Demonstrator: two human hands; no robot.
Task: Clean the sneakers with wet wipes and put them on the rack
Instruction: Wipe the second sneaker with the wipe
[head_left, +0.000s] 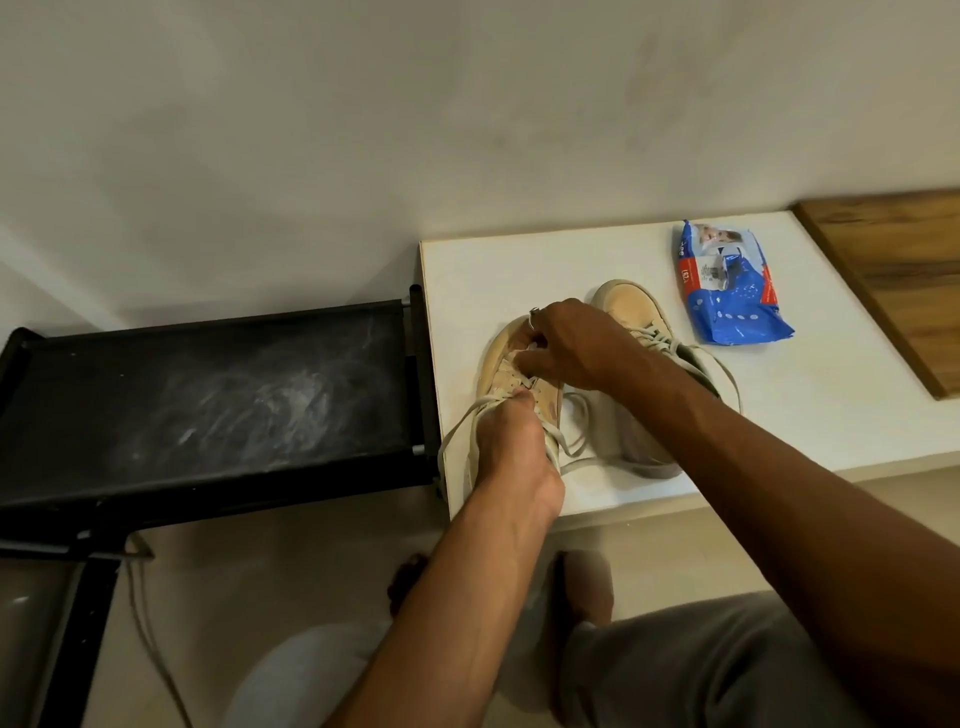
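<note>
While your L hand (511, 447) is gripping the laces (464, 417) of the near sneaker (498, 358) and R hand (571, 343) is curling fingers onto its upper, shoe's lying on the table (519, 260), toe away, rack (208, 395) just left, nearer L hand.

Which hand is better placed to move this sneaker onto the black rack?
Left. The left hand grips the sneaker at its laces, and the rack stands on that side.
</note>
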